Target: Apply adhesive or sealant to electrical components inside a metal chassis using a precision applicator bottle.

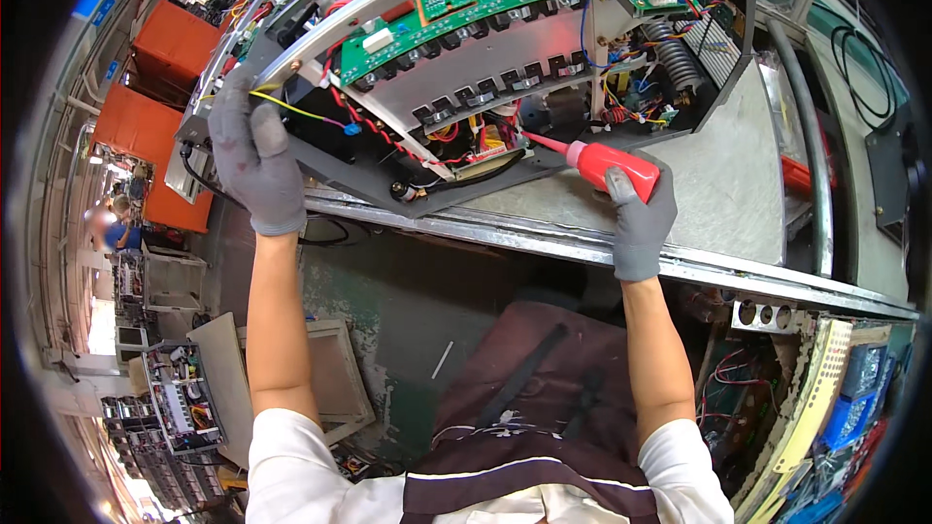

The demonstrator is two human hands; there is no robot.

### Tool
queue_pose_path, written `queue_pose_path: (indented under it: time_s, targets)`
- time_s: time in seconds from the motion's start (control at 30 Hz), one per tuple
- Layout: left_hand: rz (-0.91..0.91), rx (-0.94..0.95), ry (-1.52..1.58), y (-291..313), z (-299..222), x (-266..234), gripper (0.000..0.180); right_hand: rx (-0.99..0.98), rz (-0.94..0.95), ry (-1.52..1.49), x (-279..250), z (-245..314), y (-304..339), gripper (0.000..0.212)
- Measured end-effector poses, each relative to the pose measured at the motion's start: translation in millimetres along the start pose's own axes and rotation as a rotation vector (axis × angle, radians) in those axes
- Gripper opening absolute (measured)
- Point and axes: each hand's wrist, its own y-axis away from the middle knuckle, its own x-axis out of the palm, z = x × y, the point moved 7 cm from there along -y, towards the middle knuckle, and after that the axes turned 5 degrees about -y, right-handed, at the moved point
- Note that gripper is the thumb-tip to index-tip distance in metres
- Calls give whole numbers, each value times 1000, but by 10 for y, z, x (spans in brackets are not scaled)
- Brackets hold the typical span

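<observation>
A large electronic unit with an uncovered chassis (320, 147) sits on the metal workbench (730, 175), its wiring and parts exposed. Inside it are a green circuit board (456, 12), a silver plate with black components and red, blue and yellow wires. My right hand (645, 212), in a grey glove, grips a red squeeze bottle (615, 168); its thin red nozzle points left toward the lower opening of the unit. My left hand (258, 163), also gloved, rests at the unit's left corner, thumb bent and fingers around the frame edge, beside a yellow-green wire (301, 111).
Orange bins (175, 44) stand at the far left. Other open electronic units (180, 398) are stacked at lower left. A metal tube (806, 136) crosses the bench's right side, near a black cable (859, 68). Blue boxes (854, 398) sit at lower right. One person (118, 228) is far left.
</observation>
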Motion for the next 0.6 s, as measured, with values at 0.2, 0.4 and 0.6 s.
queue_pose_path:
  time_s: [0.2,0.4,0.6]
  targets:
    - [-214,-132,24,15,49,31,29,48,-6,-49,19,-73,-53,42]
    - [-201,-138,-32,20,44,30,26,47,5,-39,32,-111,-67,43]
    - [-220,-156,30,32,75,47,25,36,-33,-16,28,-99,-105,42]
